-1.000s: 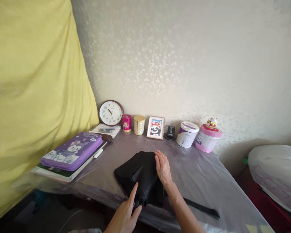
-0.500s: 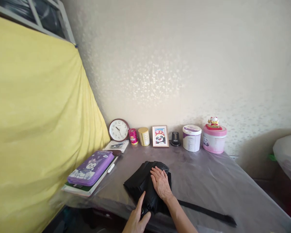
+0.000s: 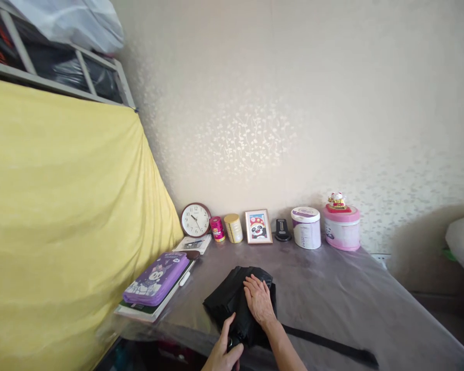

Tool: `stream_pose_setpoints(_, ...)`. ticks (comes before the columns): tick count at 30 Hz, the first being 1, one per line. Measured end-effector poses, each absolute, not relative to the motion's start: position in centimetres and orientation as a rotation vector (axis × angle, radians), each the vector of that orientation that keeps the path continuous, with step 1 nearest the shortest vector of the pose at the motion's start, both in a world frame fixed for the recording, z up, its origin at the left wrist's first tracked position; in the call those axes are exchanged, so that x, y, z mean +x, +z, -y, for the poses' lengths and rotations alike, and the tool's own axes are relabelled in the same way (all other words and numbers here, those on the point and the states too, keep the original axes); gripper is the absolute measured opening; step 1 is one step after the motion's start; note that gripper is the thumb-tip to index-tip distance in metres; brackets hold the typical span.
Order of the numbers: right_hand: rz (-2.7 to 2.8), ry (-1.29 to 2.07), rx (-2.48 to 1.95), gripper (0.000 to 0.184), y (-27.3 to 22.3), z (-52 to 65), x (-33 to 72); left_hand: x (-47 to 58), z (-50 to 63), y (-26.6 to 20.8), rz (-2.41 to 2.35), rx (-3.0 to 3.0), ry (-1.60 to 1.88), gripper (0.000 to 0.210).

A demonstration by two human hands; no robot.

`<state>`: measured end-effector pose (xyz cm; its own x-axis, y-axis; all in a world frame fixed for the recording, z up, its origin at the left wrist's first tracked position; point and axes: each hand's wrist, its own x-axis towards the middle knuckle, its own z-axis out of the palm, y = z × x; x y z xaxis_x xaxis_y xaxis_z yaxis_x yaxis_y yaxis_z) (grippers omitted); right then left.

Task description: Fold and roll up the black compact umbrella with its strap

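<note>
A black folding umbrella (image 3: 226, 299) lies on the table near its front edge, its loose cloth in folds. My left hand (image 3: 226, 348) is wrapped around the dark handle end, with the index finger stretched along the cloth. Flat on top of the folds rests my right hand (image 3: 260, 300), fingers extended and close together. From under the right forearm a long black strip (image 3: 328, 346) runs to the right across the table; whether it joins the umbrella cannot be seen.
A purple zip case (image 3: 156, 281) lies on books at the left. Along the wall stand a clock (image 3: 196, 220), two small cans, a picture frame (image 3: 259, 226), a black device (image 3: 282, 230), a white tub (image 3: 306, 229) and a pink-lidded tub (image 3: 342, 229) bearing a cat figurine. A yellow cloth (image 3: 69, 206) hangs left.
The camera view has tilted up and turned slightly left, so the objects sit a little lower. My hands keep nearly the same hold and placement on the umbrella.
</note>
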<state>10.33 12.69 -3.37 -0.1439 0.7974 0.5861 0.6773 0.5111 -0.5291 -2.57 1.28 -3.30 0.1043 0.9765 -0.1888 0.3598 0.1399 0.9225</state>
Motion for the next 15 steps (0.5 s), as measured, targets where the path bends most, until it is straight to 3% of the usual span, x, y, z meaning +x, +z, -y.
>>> stream_pose_setpoints(11,2.035,0.125,-1.249,0.033,-3.1,-13.7,11.1,-3.4,-2.6,-5.2,-1.087,1.199,0.96,0.088)
stream_pose_setpoints(15,2.074,0.145,-1.271,0.033,-3.0,-15.7,11.9,-3.2,-2.3,-3.6,-1.044,1.169,1.114,0.078)
